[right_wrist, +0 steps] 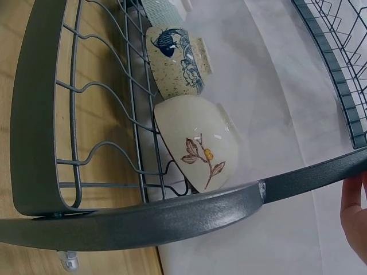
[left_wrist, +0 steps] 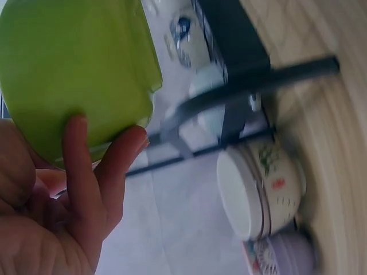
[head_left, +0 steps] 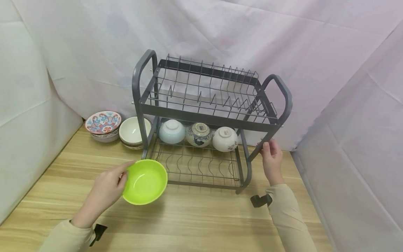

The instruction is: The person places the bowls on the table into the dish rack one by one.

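- Pinching, with the left hand (head_left: 106, 185), the left edge of a round, shiny, lime-green bowl (head_left: 145, 182), above the pale wooden tabletop (head_left: 201, 217).
- Holding this bowl before the lower left corner of a two-tier, dark grey metal rack (head_left: 207, 118), well apart from the right hand (head_left: 272, 161).
- Gripping, with the right hand, the rack's right-side post.

Left forearm (head_left: 84, 216) in beige fabric sleeve (head_left: 67, 238): angled inward. Bare left hand (head_left: 107, 185): pinch grip, thumb opposing fingers. Right forearm (head_left: 276, 179), matching beige sleeve (head_left: 289, 217): extended forward. Bare right hand (head_left: 272, 157): thumb upward, fingers partly hidden.
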Demonstrator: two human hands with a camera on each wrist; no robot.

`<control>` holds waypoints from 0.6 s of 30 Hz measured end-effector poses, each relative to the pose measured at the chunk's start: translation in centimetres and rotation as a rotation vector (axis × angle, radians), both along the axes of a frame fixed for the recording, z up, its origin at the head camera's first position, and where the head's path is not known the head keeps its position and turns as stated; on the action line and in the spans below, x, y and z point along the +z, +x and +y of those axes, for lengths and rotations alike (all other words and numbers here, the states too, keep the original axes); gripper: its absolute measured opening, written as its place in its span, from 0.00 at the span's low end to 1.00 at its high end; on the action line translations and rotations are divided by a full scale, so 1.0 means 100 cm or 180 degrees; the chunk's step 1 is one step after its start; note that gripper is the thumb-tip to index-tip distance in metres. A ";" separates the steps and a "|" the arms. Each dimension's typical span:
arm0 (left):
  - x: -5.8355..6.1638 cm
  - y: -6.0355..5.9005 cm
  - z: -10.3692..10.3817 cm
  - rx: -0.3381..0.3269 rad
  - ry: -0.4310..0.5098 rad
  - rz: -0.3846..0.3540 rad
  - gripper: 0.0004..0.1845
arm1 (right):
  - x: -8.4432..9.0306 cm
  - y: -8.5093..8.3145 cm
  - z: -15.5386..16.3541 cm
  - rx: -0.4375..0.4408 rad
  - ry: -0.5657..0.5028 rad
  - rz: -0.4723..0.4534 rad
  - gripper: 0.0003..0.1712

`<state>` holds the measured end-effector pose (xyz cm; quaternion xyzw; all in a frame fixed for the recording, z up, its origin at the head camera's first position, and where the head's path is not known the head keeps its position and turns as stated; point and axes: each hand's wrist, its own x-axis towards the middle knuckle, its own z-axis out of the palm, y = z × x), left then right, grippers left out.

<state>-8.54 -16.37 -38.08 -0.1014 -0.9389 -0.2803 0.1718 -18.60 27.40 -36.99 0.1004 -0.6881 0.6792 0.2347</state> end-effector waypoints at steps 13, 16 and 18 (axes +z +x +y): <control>-0.020 -0.011 0.045 -0.0415 0.0254 -0.0311 0.18 | 0.003 0.005 -0.007 -0.0412 0.0322 -0.0026 0.12; -0.023 -0.013 0.055 -0.0494 0.0271 -0.0331 0.18 | 0.008 0.008 -0.012 -0.0750 0.0750 0.0113 0.14; -0.023 -0.015 0.062 -0.0542 0.0297 -0.0340 0.17 | 0.013 0.014 -0.018 -0.1050 0.1050 0.0358 0.16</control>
